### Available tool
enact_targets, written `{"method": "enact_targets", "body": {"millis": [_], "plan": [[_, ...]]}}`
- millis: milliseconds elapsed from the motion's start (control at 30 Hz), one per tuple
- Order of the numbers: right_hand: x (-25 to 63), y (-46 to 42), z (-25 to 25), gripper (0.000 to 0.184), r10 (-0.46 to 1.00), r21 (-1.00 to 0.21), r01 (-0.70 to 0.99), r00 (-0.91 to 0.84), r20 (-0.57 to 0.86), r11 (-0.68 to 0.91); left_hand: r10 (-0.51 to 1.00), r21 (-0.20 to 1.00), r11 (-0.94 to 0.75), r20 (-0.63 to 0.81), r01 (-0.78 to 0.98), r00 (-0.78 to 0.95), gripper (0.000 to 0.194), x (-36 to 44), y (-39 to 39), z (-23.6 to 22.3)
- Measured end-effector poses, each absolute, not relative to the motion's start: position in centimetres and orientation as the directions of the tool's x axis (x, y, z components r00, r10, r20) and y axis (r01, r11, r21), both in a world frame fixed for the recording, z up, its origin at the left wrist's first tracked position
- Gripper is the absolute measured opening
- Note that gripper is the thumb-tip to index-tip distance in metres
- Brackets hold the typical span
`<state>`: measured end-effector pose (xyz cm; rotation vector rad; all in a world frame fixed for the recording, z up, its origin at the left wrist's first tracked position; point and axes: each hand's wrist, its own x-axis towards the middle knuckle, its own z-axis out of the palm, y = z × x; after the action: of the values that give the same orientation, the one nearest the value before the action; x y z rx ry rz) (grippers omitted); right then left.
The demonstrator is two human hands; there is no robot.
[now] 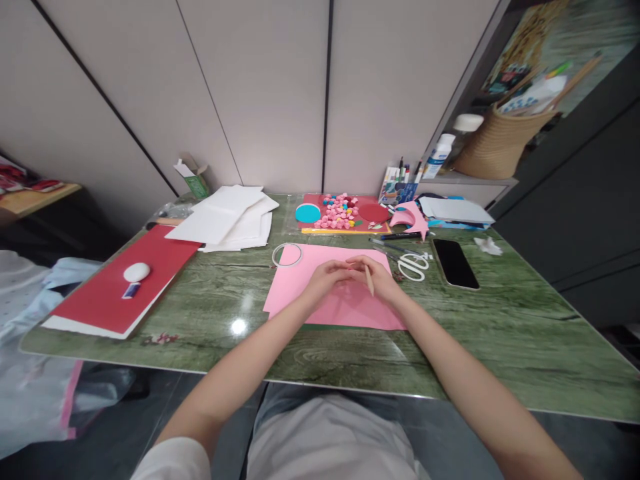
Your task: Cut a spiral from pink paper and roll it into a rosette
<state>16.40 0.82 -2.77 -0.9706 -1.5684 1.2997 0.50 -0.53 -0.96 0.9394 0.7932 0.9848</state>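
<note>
Both my hands meet above a stack of pink paper [285, 293] on the green table. My left hand [330, 275] is closed, its fingertips pinched together against those of the other hand; whatever lies between them is too small to make out. My right hand [379, 277] holds a pale, pointed wooden stick [369, 280], slanting down towards me. A white ring [275, 257] rests across the paper's upper left corner. Just right of the paper lie white-handled scissors [414, 268].
Behind the paper, small folded pink, yellow and blue pieces [336, 215] lie on a red sheet beside a blue disc [307, 213]. White sheets [220, 210] and a red board [110, 293] are at left. A phone [455, 263] lies at right, near pink scraps [413, 217].
</note>
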Motion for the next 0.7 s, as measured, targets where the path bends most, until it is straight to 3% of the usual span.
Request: {"method": "enact_targets", "body": {"millis": [267, 700], "plan": [[16.31, 0.79, -2.74, 0.032, 0.953, -0.976, 0.093, -0.251, 0.168, 0.196, 0.923, 0.906, 0.249, -0.115, -0.342, 0.368, 0.026, 0.18, -0.17, -1.28], [15.66, 0.25, -2.10, 0.037, 0.936, -0.960, 0.134, -0.291, 0.198, 0.244, 0.959, 0.987, 0.106, -0.070, -0.119, 0.276, 0.021, 0.20, -0.23, -0.96]]}}
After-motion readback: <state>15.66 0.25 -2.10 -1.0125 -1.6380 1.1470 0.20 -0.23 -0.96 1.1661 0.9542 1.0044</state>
